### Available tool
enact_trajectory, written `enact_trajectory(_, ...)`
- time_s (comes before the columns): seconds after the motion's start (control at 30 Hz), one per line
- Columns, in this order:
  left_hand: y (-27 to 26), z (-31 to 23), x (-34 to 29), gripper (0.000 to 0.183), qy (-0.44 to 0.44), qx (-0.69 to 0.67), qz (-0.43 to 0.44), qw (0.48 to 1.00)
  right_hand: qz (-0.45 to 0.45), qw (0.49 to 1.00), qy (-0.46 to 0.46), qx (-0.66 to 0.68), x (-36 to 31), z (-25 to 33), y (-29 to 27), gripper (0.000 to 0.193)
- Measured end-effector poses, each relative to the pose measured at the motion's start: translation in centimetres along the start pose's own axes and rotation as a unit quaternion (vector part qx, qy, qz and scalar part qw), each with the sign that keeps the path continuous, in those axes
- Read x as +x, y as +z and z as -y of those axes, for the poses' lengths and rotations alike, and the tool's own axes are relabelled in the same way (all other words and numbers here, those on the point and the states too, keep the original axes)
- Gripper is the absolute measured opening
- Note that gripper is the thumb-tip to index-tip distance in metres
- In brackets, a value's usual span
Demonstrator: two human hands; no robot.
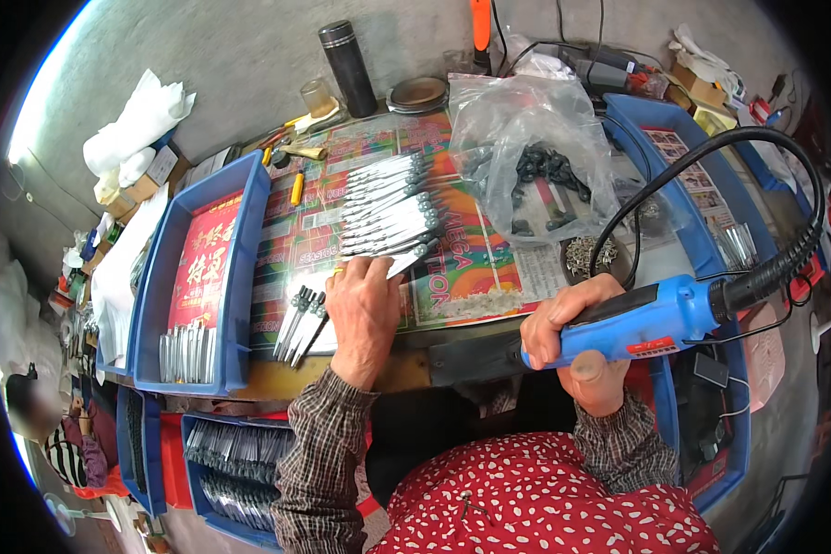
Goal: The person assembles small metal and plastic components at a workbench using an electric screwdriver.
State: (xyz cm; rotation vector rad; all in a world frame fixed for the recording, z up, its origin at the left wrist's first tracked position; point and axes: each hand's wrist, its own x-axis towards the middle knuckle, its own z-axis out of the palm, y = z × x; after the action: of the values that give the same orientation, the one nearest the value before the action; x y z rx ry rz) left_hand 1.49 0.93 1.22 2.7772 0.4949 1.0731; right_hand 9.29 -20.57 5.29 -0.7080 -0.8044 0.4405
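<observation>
My right hand is wrapped round a blue corded hand power tool, held above the front edge of the table with its thick black cable curving up and back. The tool's working end cannot be made out. My left hand rests on the table, its fingers curled together at the near end of a row of slim silver pieces with dark ends. One silver piece sticks out beside these fingers; what they grip is hidden. Several dark-ended pieces lie just left of that hand.
A blue tray with silver pieces stands at the left, another blue tray at the right. A clear plastic bag with black parts lies behind a bowl of small metal parts. A black flask stands at the back.
</observation>
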Motion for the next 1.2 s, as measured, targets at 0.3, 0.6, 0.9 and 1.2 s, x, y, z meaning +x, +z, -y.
enact_trajectory(0.3,2.3,-1.6,2.3,0.021,0.04,-0.004,0.041,0.998,-0.034,0.999,-0.011,0.006,-0.1,0.4,-1.0,0.048)
enact_trajectory(0.6,2.6,-1.6,2.3,0.02,0.049,0.012,0.041,0.998,-0.042,0.999,-0.023,0.022,0.1,0.2,-1.5,0.048)
enact_trajectory(0.9,1.1,-1.3,1.1,0.021,0.021,-0.059,-0.027,0.998,-0.071,0.995,-0.07,-0.031,1.1,-0.8,-1.8,0.046)
enact_trajectory(1.2,-0.8,-2.2,-0.6,0.02,-0.151,-0.316,0.009,0.937,-0.081,0.989,-0.114,-0.053,2.1,-3.0,-2.7,0.04)
